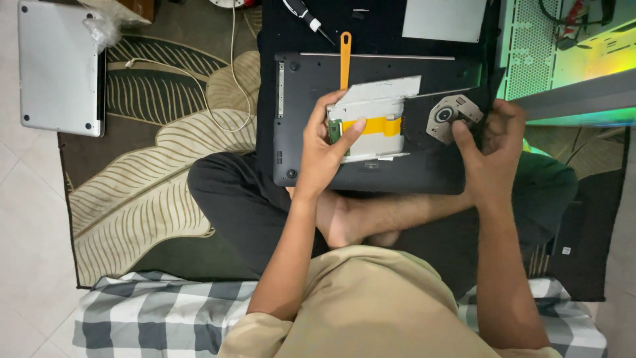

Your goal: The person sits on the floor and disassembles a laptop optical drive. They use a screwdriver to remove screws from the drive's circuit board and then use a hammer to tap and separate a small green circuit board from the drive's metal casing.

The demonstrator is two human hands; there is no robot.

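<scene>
While both hands grip it, the optical drive (404, 122) is out of the laptop (371, 172).
Left hand (328, 142) clamps its metal end, right hand (493, 142) its spindle end; laptop, underside up, lies beneath; orange pry tool (344, 59) rests on it, unused.

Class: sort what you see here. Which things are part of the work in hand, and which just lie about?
In hand:
left hand
right hand
optical drive
black laptop
orange pry tool

Lying about:
silver laptop
screwdriver
white cable
leaf-patterned rug
</scene>
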